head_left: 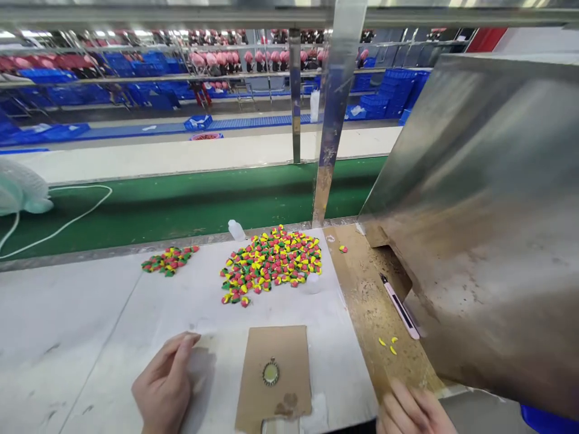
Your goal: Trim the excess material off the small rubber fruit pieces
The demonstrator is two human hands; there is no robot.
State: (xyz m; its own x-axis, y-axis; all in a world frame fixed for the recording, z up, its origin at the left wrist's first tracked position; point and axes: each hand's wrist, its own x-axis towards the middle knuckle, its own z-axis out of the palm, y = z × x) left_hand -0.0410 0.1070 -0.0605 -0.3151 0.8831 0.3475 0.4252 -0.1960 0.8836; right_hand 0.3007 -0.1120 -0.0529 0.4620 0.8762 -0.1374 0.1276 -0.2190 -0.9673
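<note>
On a square of brown cardboard [289, 343] lies a small round metal pendant setting [271, 373] with a scalloped rim, a loop on top and a pale yellow-green centre. Left of the cardboard is my left hand [165, 383], its thumb and forefinger pinched together; anything between the tips is too small to make out. My right hand [409, 410] is at the bottom edge, fingers curled and slightly blurred, its grip hidden. Beyond the cardboard spreads a big pile of tiny red, yellow and green pieces [271, 259], and a smaller pile [169, 261] sits to its left.
A pink utility knife [400, 306] and several tiny yellow pieces [392, 345] lie on the brown board [362, 301] at right, beside a large metal panel [497, 229]. A small white bottle [236, 229] lies near the green conveyor belt [203, 208]. A metal post [332, 114] rises behind.
</note>
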